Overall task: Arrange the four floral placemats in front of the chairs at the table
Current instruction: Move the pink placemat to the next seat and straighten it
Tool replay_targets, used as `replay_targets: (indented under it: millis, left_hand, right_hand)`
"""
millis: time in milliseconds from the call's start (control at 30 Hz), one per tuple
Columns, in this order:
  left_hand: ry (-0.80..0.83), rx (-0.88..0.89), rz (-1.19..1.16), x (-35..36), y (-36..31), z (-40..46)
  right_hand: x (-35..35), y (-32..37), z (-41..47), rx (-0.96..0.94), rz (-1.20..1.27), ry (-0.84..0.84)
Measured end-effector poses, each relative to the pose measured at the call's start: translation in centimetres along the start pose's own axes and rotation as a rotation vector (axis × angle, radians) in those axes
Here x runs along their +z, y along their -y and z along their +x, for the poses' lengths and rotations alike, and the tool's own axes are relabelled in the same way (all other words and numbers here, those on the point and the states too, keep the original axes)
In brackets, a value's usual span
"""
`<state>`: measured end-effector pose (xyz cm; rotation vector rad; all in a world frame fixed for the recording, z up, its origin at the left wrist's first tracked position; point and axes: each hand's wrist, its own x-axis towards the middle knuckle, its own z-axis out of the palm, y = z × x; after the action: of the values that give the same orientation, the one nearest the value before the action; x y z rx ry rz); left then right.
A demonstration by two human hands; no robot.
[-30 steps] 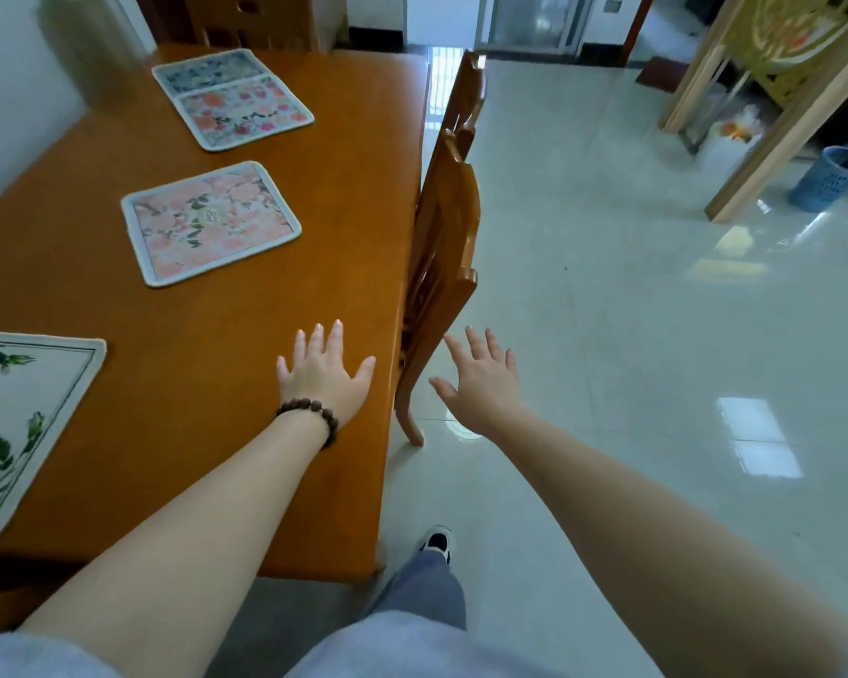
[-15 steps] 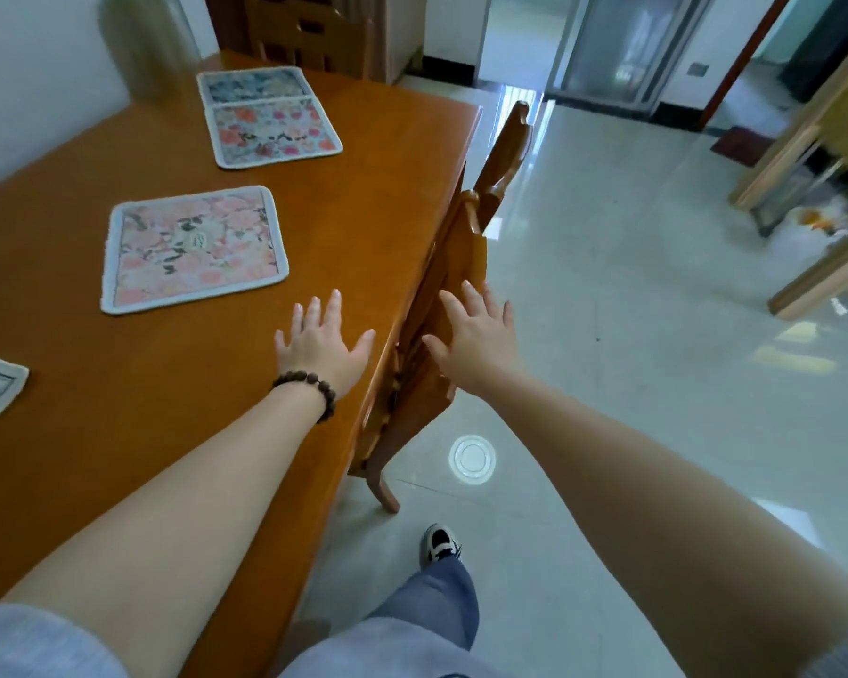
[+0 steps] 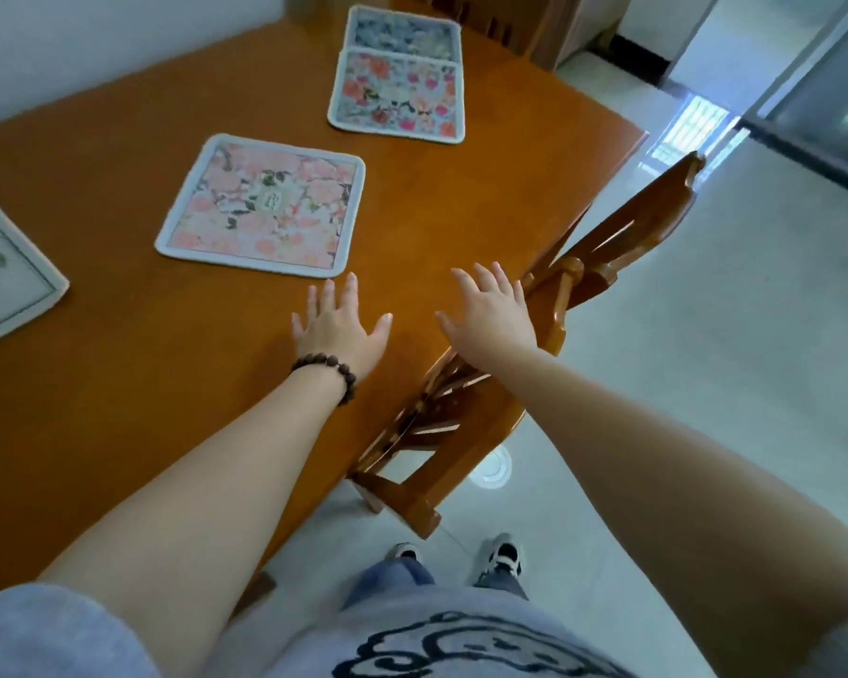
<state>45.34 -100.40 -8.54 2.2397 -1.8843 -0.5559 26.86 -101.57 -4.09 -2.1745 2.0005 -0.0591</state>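
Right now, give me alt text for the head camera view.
Two open bare hands, left hand and right hand, reach over an orange wooden table bearing four floral placemats, nearest the pink square placemat. A wooden chair stands alongside.

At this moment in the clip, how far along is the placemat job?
All four mats lie on the table, none in hand: a white one at the left edge, a pink one mid-table, and a red-flowered one overlapping a bluish one at the far end. Both the left hand and right hand reach forward with straight fingers. Left: separating the far pair and lining mats up with the chairs.
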Motion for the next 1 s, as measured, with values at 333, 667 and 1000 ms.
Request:
replay_targets:
  millis: [333,667,1000]
  left_hand:
    - [-0.061,-0.265,-0.013,0.8,1.0,1.7]
    - [-0.149,-0.622,-0.044,1.5,-0.7,6.8]
    - [-0.170,-0.795,-0.045,1.5,-1.3,8.6]
  right_hand:
    - [3.0,-0.6,8.7,-0.257,-0.053,0.026]
    - [4.6,-2.6,20.4,-0.516,-0.026,0.184]
    - [5.3,0.5,25.8,-0.716,-0.008,0.289]
